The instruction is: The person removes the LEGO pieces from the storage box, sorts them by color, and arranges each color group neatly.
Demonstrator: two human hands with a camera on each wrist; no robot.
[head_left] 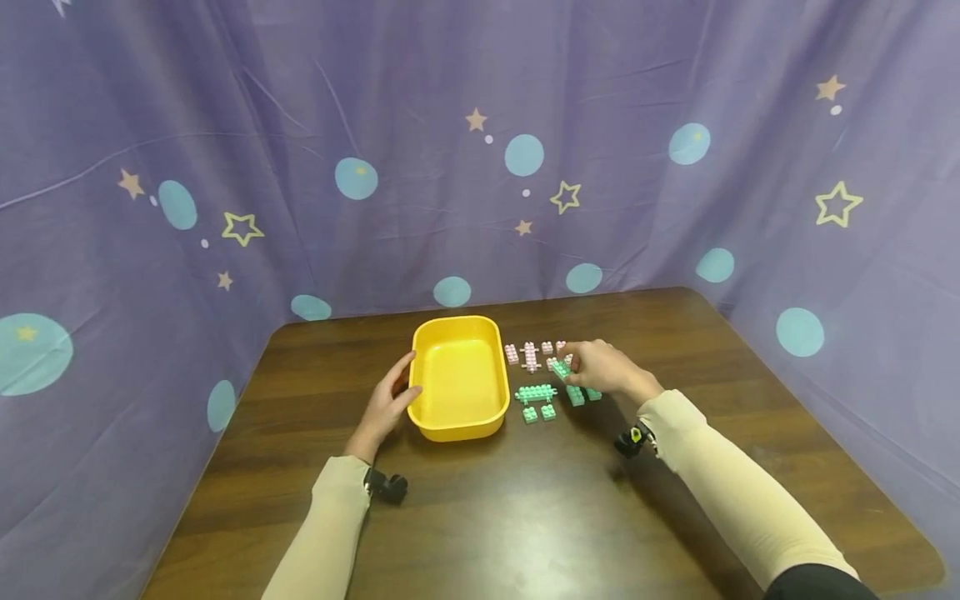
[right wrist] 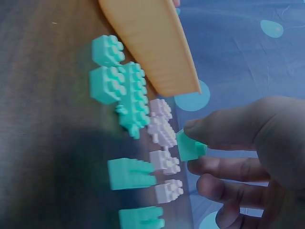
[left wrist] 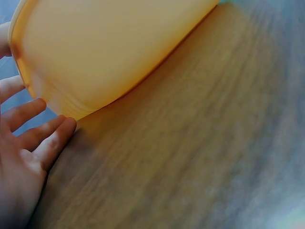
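Note:
A yellow plastic tub [head_left: 461,432] stands on the table, with my left hand [head_left: 386,408] at its left side. In the left wrist view, extended fingers [left wrist: 59,136] of that hand rest against the tub's outer wall. My right hand [head_left: 603,367] pinches a green toy brick [right wrist: 189,146] between thumb and fingers, raised over the other bricks. Below it lie two more green bricks [right wrist: 131,174]. Left of these are a long green piece with side pegs [head_left: 536,392] and two small green bricks [head_left: 530,414]. Behind them sit several pink pieces [head_left: 531,356], partly covered by the right hand.
The brown wooden table [head_left: 480,508] carries everything, its back edge against a purple curtain [head_left: 420,225] with stars and dots. The tub is upright with nothing inside. A wrist camera [head_left: 633,439] is strapped to each wrist.

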